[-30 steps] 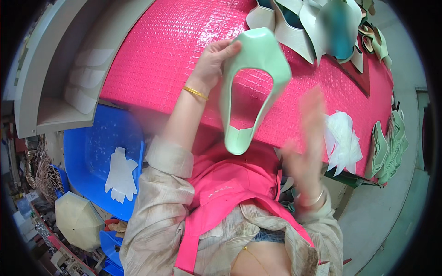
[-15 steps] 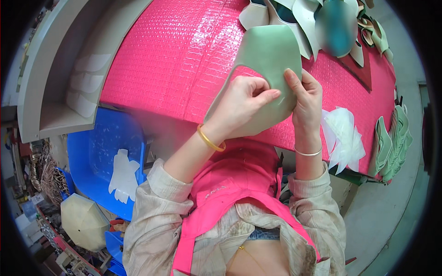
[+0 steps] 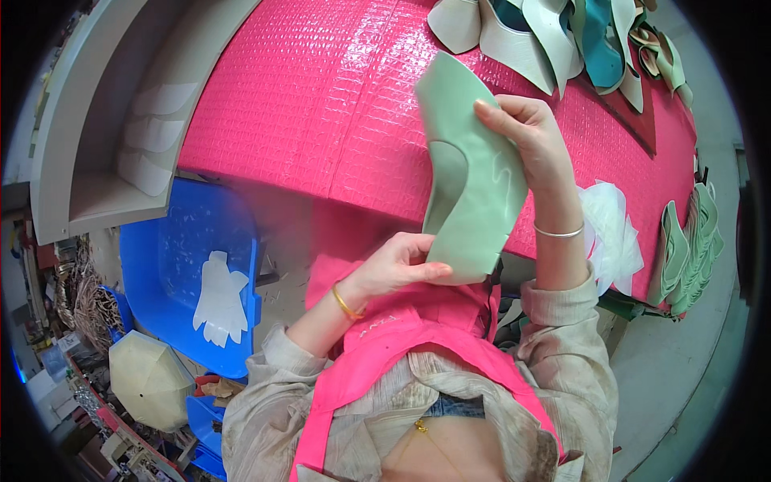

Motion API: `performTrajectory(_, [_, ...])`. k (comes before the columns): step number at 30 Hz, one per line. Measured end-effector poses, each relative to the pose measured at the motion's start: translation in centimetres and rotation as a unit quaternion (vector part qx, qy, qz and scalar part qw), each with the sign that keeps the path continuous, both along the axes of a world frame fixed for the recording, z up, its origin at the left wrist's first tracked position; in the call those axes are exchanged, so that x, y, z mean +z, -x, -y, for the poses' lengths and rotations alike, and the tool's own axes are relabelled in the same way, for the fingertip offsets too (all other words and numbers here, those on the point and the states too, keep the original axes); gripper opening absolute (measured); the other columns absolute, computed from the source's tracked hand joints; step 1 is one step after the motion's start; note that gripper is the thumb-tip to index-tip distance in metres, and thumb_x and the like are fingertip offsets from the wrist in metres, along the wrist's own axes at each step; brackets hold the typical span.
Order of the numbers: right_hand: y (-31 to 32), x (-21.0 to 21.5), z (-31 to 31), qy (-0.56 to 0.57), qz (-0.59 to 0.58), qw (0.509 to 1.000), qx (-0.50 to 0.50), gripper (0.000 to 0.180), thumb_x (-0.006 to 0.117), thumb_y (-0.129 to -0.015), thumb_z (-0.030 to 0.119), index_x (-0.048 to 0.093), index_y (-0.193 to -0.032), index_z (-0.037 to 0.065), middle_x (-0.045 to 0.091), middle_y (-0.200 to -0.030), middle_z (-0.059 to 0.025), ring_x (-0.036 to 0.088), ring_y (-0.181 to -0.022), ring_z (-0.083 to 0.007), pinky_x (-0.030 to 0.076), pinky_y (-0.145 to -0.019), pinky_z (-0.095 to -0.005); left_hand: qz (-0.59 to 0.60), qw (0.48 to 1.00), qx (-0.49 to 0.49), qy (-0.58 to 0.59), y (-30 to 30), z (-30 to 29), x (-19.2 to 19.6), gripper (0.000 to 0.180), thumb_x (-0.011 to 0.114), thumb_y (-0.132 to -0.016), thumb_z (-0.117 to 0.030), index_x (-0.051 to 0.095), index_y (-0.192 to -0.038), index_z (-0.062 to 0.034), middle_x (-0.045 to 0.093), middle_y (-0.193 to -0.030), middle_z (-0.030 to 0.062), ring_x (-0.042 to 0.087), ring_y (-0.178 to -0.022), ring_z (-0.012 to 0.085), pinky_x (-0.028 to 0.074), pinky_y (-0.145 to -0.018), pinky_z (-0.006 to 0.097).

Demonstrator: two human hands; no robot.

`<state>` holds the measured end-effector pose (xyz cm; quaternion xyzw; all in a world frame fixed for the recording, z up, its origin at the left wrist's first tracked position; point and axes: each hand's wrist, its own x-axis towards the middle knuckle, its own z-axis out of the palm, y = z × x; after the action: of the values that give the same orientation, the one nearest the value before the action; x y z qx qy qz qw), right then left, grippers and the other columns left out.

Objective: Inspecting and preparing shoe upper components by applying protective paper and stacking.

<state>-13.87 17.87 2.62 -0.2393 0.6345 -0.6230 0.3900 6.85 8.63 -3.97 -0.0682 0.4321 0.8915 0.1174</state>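
A pale green shoe upper point(image 3: 486, 197) is held up over the near edge of the pink table, tilted and curved, with a rounded cut-out in its left side. My left hand point(image 3: 397, 263) pinches its lower end between thumb and fingers, close to my apron. Higher up, my right hand point(image 3: 532, 138) grips the right edge, thumb on the face and fingers behind. Right of the right wrist, a fanned pile of thin white translucent sheets point(image 3: 614, 237) lies on the table.
The pink textured table point(image 3: 281, 120) carries white and teal shoe pieces point(image 3: 530, 40) at the back and a stack of green uppers point(image 3: 695, 249) at right. A grey open-fronted box point(image 3: 60, 161) stands left. Below it is a blue bin point(image 3: 161, 321) with white cut pieces point(image 3: 221, 301).
The green upper has turned and bent, showing a narrower curved side. My left hand has moved down to its lower end; my right hand has shifted up along the edge.
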Motion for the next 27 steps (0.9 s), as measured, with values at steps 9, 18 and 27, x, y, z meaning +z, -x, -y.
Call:
performTrajectory(9, [-5.1,2.0,-2.1,-0.111,-0.577,0.789,0.180,0.055,0.056,-0.068,-0.004,0.051,-0.121,0.011,0.062,-0.098,-0.0120,0.062,-0.084,-0.0205,0.049,-0.067,-0.0296,0.046,0.870,0.363,0.332,1.2,4.2,0.7,0.022,0.056,-0.082,-0.005,0.058,-0.103,0.0023,0.062,-0.096,0.0086,0.058,-0.090,0.0156,0.046,-0.079,0.029])
performTrajectory(18, [-5.7,-2.5,-4.7,-0.204,-0.697,0.627,0.281,0.044,0.050,-0.071,0.008,0.048,-0.114,-0.001,0.054,-0.113,-0.0140,0.057,-0.097,-0.0215,0.045,-0.078,-0.0294,-0.187,0.597,0.026,0.780,3.0,6.5,-1.1,0.039,0.052,-0.084,-0.025,0.050,-0.119,-0.0097,0.048,-0.126,0.0086,0.044,-0.117,0.0230,0.033,-0.098,0.043])
performTrajectory(27, [-5.2,0.1,-3.8,-0.213,-0.728,0.579,0.299,0.042,0.049,-0.070,0.007,0.048,-0.110,-0.005,0.057,-0.097,-0.0116,0.056,-0.092,-0.0189,0.037,-0.095,-0.0323,-0.174,0.542,0.008,0.823,3.1,11.9,-1.1,0.037,0.048,-0.086,-0.031,0.050,-0.122,-0.0240,0.047,-0.127,-0.0075,0.043,-0.119,0.0140,0.019,-0.105,0.048])
